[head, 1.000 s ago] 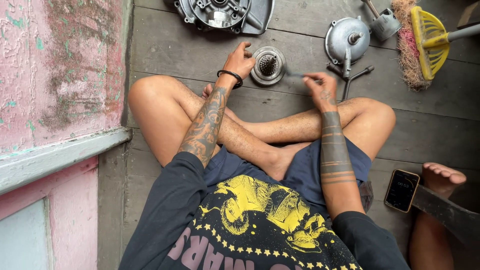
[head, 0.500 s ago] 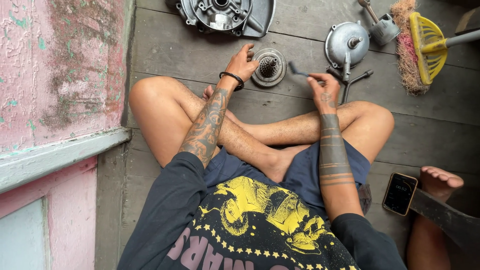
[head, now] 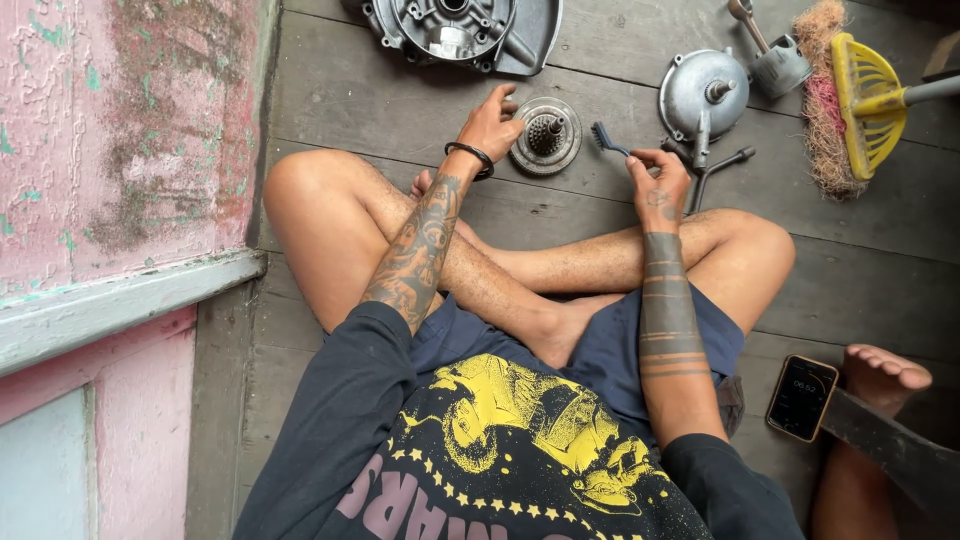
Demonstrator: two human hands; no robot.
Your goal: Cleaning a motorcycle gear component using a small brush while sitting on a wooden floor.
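The left hand (head: 492, 125) is resting its spread, unclenched fingers on the rim of the round toothed clutch part (head: 545, 136) lying on the plank floor (head: 400, 110) at twelve o'clock from the crossed legs. The right hand (head: 658, 185) is pinching a small dark brush (head: 607, 139), bristles hovering at three o'clock of the part. With such a loose hold, a hard stroke could be sending the part skidding toward the engine cover (head: 455, 30) at eleven o'clock, or flicking grit about.
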